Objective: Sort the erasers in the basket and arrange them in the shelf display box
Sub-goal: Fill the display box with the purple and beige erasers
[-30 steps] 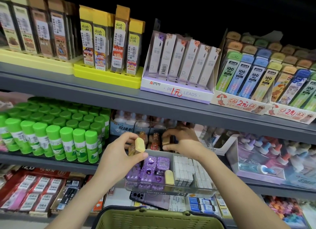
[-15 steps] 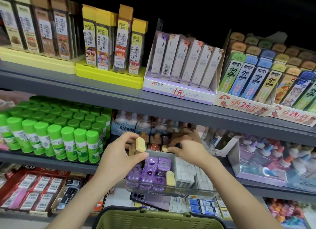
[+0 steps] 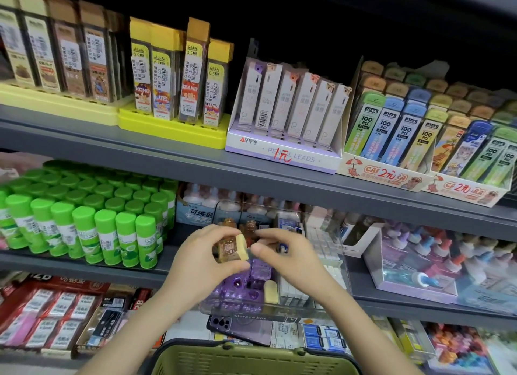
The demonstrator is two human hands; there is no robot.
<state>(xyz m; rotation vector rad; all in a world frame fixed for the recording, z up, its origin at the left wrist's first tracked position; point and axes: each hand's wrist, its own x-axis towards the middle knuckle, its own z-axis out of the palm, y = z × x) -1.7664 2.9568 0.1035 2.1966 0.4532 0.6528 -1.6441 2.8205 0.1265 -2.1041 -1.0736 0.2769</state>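
Observation:
My left hand (image 3: 200,262) grips two erasers in front of the box: an amber translucent eraser (image 3: 226,247) and a cream eraser (image 3: 242,247). Close to the cream one on its right, my right hand (image 3: 288,258) has thumb and forefinger curved and apart, with nothing visible between them. The clear display box (image 3: 249,316) stands on the middle shelf. It holds purple erasers (image 3: 240,288), one cream eraser (image 3: 270,290), white erasers (image 3: 293,290) and amber erasers (image 3: 250,226) at the back. The olive green basket (image 3: 251,359) is at the bottom edge; its contents are hidden.
Green glue sticks (image 3: 84,229) crowd the shelf left of the box. A purple phone (image 3: 240,327) lies under the box's front. Glue bottles (image 3: 419,251) in a tray stand to the right. Pencil lead packs (image 3: 291,109) fill the upper shelf, whose grey edge (image 3: 251,176) overhangs the box.
My right hand has pulled back from the rear of the box to the erasers in my left hand. My left hand has risen a little.

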